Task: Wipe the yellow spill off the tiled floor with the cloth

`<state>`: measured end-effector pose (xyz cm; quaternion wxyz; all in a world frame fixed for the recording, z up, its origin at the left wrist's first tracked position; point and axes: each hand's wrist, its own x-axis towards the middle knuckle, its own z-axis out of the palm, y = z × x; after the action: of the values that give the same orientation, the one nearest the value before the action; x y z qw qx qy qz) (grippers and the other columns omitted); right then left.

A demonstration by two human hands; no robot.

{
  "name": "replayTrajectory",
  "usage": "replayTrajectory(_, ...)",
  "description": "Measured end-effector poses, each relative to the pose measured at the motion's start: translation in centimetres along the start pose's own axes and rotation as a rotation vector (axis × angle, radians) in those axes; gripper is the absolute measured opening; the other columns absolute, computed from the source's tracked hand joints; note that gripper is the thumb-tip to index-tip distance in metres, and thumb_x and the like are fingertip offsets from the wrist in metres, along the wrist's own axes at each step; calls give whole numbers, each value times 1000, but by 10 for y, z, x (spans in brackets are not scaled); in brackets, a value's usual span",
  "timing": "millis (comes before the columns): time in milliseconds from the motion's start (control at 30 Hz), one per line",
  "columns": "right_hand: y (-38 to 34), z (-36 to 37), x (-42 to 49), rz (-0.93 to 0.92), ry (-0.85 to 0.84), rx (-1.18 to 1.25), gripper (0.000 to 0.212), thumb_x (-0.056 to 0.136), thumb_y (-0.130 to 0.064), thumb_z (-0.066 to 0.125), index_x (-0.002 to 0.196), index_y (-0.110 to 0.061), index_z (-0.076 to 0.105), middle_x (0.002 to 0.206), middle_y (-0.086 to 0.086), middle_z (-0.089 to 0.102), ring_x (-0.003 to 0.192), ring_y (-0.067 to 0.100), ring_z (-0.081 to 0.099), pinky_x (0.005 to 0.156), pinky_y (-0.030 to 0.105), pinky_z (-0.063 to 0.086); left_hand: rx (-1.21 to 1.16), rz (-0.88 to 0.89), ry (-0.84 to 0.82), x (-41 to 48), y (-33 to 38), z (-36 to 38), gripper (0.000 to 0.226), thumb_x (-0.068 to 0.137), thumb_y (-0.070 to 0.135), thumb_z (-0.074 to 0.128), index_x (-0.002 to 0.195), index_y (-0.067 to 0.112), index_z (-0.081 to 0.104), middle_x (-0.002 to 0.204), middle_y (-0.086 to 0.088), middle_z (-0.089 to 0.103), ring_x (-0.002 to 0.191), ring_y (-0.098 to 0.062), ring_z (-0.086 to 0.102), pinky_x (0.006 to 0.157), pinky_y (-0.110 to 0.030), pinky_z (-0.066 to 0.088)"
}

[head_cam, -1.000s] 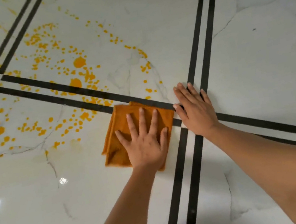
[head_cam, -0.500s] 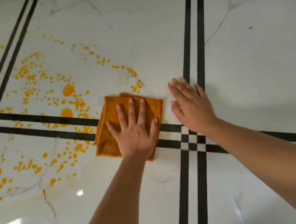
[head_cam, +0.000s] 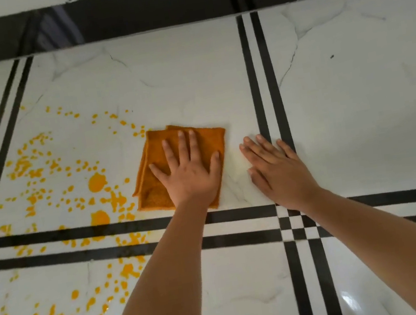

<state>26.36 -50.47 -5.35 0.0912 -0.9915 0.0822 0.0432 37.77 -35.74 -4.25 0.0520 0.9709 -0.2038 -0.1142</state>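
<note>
While the tiled floor (head_cam: 162, 82) to the right of your cloth looks clean, most of the yellow spill (head_cam: 96, 181) is left: drops and blots spread over the tiles to the left, across the black double stripes (head_cam: 50, 234) and toward the near-left corner, so the job looks barely begun. The folded cloth (head_cam: 207, 141) lies flat at the spill's right edge, just beyond the stripes, under your left hand (head_cam: 190, 176), which presses it with straight, spread fingers and grips nothing, while your right hand (head_cam: 279, 170) rests flat and released on bare tile just beside it. No brand, label or writing shows anywhere.
</note>
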Motion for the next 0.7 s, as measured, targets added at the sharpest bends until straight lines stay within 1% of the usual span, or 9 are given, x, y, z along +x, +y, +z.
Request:
replayTrajectory(33,0,0,0,6,5,10,57,97,-41,12,148,-18,20,155,-1,19,144,16,10,115,40,9,7,28,13,-3,2,1,68,89,63,7,147,32,-11,157,8,-11,142,-25,-17,108,-62,-6)
replayTrajectory(100,-2,-2,0,6,32,49,57,97,-41,15,146,-16,27,153,1,26,143,17,16,114,42,15,75,232,3,-23,-3,7,67,88,64,6,146,35,-12,156,10,-11,142,-23,-18,109,-61,-7)
replayTrajectory(167,-6,-8,5,25,56,70,59,96,-43,14,146,-16,28,153,2,27,142,18,17,114,41,13,112,340,-18,-23,-17,5,66,88,66,6,144,39,-14,156,12,-10,142,-19,-18,110,-60,-6)
replayTrajectory(300,-23,-17,43,46,12,52,71,86,-53,-5,150,-22,4,155,-8,-5,142,8,-9,113,33,-7,4,43,26,15,-24,-2,67,88,65,8,146,36,-10,157,10,-9,142,-22,-16,110,-60,-6)
replayTrajectory(433,-42,-7,66,77,-5,73,77,82,-57,-9,150,-23,4,158,-6,1,144,12,-7,113,34,-9,38,167,59,5,-45,1,67,86,67,5,145,40,-8,156,13,-7,143,-19,-14,109,-56,-7)
replayTrajectory(533,-54,2,66,135,3,25,77,82,-59,-11,149,-24,-4,158,-6,-7,142,10,-16,114,38,-11,-47,-77,69,29,-66,-11,67,88,66,9,146,37,-8,157,10,-7,143,-22,-15,111,-59,-6)
replayTrajectory(567,-56,3,67,150,-3,19,77,81,-60,-12,149,-24,-6,158,-6,-8,141,11,-17,114,38,-11,-46,-92,63,27,-67,-11,68,88,65,8,146,36,-9,157,9,-8,143,-23,-16,110,-60,-7)
replayTrajectory(667,-63,1,69,228,-7,49,75,83,-59,-12,149,-24,-6,158,-6,-9,143,13,-15,114,40,-11,49,113,63,10,-72,-6,67,86,67,5,145,39,-11,156,12,-8,143,-21,-15,109,-57,-9)
replayTrajectory(700,-66,0,69,247,-5,59,73,84,-58,-10,149,-24,-6,158,-5,-10,143,13,-16,114,39,-12,42,131,59,18,-79,-9,67,86,67,7,145,40,-10,156,12,-8,143,-20,-15,110,-57,-8)
